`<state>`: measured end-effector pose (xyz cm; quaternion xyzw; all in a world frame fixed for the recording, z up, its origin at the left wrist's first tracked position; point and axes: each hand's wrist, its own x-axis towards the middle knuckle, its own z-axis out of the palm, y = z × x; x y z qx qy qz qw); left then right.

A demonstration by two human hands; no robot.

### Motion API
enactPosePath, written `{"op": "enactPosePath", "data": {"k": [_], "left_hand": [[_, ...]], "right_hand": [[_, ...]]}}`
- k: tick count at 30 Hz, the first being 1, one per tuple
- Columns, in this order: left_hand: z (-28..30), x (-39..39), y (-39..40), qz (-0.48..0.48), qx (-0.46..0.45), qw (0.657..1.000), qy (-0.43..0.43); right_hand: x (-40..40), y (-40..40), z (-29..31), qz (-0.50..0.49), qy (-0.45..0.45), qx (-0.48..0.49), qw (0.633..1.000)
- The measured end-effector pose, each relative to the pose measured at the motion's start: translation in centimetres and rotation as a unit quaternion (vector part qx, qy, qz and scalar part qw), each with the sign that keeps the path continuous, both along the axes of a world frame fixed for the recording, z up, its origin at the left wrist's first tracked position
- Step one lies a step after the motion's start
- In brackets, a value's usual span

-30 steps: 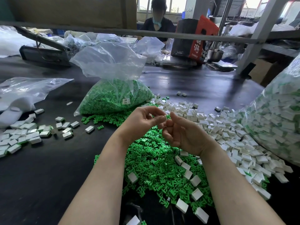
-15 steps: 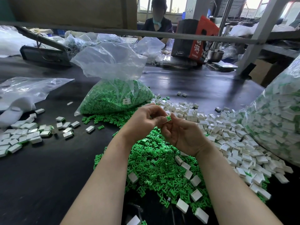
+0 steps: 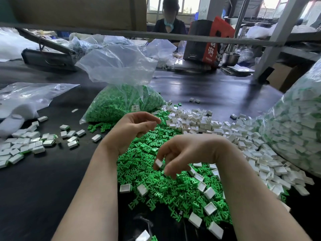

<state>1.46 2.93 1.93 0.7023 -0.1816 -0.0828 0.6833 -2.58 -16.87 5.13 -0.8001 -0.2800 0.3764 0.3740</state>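
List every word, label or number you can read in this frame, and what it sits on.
Nothing can be quoted with confidence.
Black and red carton: white characters on the red side, too blurred; small white print on the black face, too small.
Sticker on the bag of green parts: too small.
White piece pinched by the right hand: no marking visible.

Two hands show, the left hand (image 3: pixel 132 131) and the right hand (image 3: pixel 187 153), and the right one pinches one white shell (image 3: pixel 159 162). Three clear bags lie near: one green-clip bag (image 3: pixel 121 101), one bulging bag (image 3: pixel 298 129) of white pieces, and one flat bag (image 3: pixel 26 96). The loose green clips (image 3: pixel 156 185) and loose white shells (image 3: pixel 225 133) are too many to count. Farther back are one steel bowl (image 3: pixel 230 58), one red-and-black box (image 3: pixel 206 44) and one other person (image 3: pixel 169 23).
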Motion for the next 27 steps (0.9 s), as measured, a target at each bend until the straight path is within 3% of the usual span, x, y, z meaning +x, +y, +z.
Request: {"op": "enactPosePath", "data": {"k": [3,8,11,16,19,23,25,27], "left_hand": [[-0.1,0.0,-0.1,0.029,-0.004,1.0,0.004],[-0.4,0.2,-0.2,0.038,0.025,0.999,0.001],[-0.6,0.5,-0.1,0.031,0.031,0.999,-0.005],[-1.0,0.8,-0.2,0.027,0.032,0.999,-0.01],[-1.2,0.9,-0.4,0.024,0.044,0.999,-0.019],[-1.4,1.0,-0.9,0.019,0.072,0.997,-0.016],[-1.4,1.0,-1.1,0.021,0.079,0.997,-0.014],[-1.4,1.1,-1.2,0.019,0.083,0.996,-0.014]], "right_hand": [[-0.9,2.4,1.1,0.077,-0.041,-0.117,0.989],[-1.9,3.8,2.1,0.134,-0.06,-0.162,0.976],[-1.8,4.1,1.6,0.096,-0.09,-0.147,0.98],[-0.8,3.9,0.2,-0.051,-0.199,-0.112,0.972],[0.2,2.4,-0.5,-0.143,-0.27,-0.164,0.938],[1.5,0.4,-1.7,-0.311,-0.363,-0.245,0.843],[2.0,-0.4,-2.7,-0.363,-0.372,-0.292,0.803],[2.2,-1.2,-3.8,-0.372,-0.361,-0.336,0.786]]}}
